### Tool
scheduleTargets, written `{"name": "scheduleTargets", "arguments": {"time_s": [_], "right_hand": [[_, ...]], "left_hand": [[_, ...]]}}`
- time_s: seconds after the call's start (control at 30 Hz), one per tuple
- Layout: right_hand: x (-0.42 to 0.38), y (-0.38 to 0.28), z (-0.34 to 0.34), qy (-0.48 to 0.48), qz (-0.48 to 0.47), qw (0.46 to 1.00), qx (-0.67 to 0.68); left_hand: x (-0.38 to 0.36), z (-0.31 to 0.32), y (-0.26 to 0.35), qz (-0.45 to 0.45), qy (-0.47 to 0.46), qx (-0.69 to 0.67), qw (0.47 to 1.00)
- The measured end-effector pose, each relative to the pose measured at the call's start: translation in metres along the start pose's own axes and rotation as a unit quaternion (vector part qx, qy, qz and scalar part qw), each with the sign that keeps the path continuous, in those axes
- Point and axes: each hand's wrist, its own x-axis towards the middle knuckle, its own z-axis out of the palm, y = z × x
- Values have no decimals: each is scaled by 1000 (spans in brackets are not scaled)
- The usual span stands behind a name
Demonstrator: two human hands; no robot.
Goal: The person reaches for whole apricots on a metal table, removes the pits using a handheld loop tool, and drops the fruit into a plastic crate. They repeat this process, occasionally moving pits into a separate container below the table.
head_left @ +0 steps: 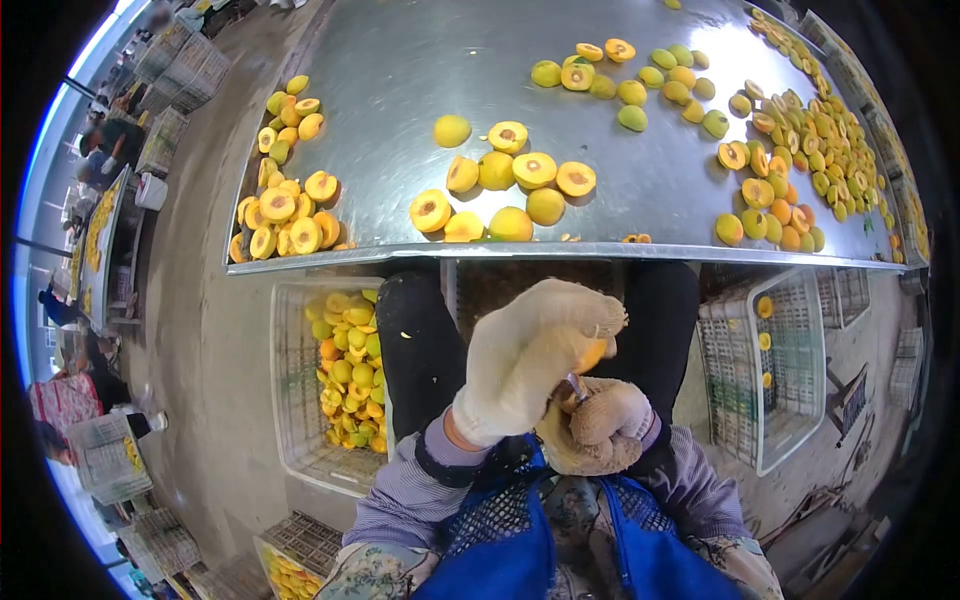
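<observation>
Snugly, the left hand [535, 355], in pale knitted fabric, curls around a rounded orange fruit [592, 354]; beside it, the similarly gloved right hand [603, 420] clasps a slim, shiny metal tool [575, 386].

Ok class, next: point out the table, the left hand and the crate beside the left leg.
Table [380, 150]: head view, bare metal top.
Left hand [515, 345]: head view, gloved back.
Crate [298, 400]: head view, inner side wall.

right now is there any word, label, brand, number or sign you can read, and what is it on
None that I can read.
Metal table: no lettering visible.
Left crate and right crate: no readable label.
Background crates: too small and blurred to tell.
</observation>
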Motion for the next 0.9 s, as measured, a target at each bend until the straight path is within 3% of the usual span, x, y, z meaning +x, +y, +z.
{"name": "scheduleTargets", "arguments": {"time_s": [0.03,0.07,0.13,0.27,0.33,0.4,0.47,0.57,0.63,0.7,0.73,0.77,0.8,0.83,0.9], "right_hand": [[1,1,2,9,-22,1000,15],[0,1,4,19,-43,998,30],[1,-6,8,25,-26,999,17],[9,-11,20,4,29,998,-49],[14,-13,28,-23,64,993,-102],[16,-18,35,-13,103,980,-168],[14,-16,21,-30,98,986,-133],[13,-26,23,-32,116,983,-136],[9,-21,19,104,-4,980,-170],[8,-27,16,109,2,982,-153],[9,-30,15,140,9,968,-207],[13,-32,16,167,19,950,-262],[21,-30,20,208,12,922,-328],[27,-28,18,191,21,920,-342],[37,-29,39,238,36,869,-432]], "left_hand": [[0,0,3,-92,-21,-112,989],[0,1,2,-92,-20,-112,989],[0,2,-3,-193,42,-301,933],[0,2,-9,-211,70,-280,934],[-1,1,-15,-246,13,-359,900],[-1,3,-21,-249,19,-365,897],[1,-1,-29,-237,64,-354,902],[-3,-28,-30,-179,194,-166,950],[-19,-64,-28,-131,241,-6,962],[-39,-103,-35,-196,340,248,886],[-46,-121,-43,-191,347,252,883],[-55,-140,-53,-103,271,491,821],[-61,-156,-59,-14,182,699,692],[-53,-151,-67,-26,233,619,750],[-34,-155,-82,38,121,643,755]]}}
